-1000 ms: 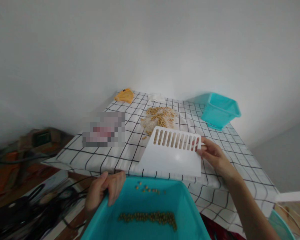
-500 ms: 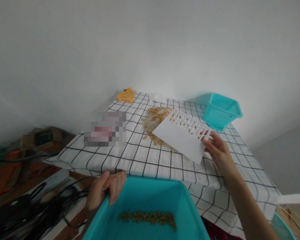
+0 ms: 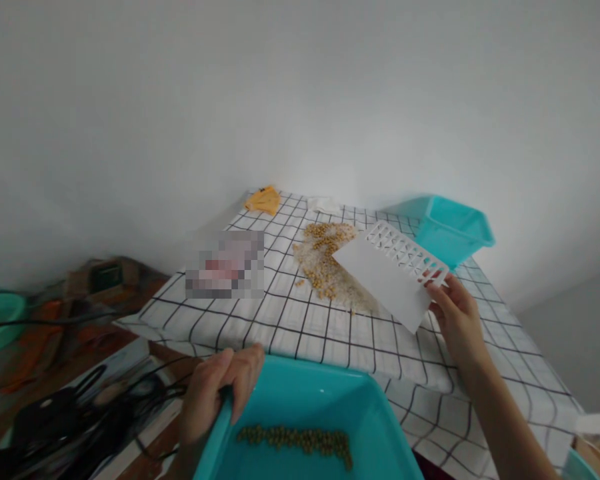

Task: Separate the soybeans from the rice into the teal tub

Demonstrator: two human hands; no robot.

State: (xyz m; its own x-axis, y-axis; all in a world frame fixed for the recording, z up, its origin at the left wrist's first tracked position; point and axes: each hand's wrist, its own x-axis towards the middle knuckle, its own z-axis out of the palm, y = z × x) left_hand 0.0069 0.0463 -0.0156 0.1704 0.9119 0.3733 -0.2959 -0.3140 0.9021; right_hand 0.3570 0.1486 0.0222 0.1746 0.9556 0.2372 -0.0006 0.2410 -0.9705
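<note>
My right hand (image 3: 455, 310) pinches one corner of a thin white sheet with a row of slots (image 3: 387, 270), holding it tilted above the table. The sheet's left part is beside a spread pile of yellow beans mixed with pale grains (image 3: 325, 257). With my left hand (image 3: 225, 380) I grip the upper left rim of a turquoise plastic bin (image 3: 310, 373) at the table's front edge. Inside the bin, a band of small greenish-brown beans (image 3: 300, 438) lies across the bottom. The bin's near end is out of frame.
A second turquoise bin (image 3: 450, 230) stands at the table's back right. A yellow cloth (image 3: 263, 200) and a white cloth (image 3: 323, 205) lie at the back. A blurred-out item (image 3: 225, 265) is on the left. Black cables and bags (image 3: 55, 420) fill the floor at left.
My right hand has drawn the slotted sheet to the right, uncovering more of the pile. The left hand keeps its grip on the bin. The whole view has shifted slightly.
</note>
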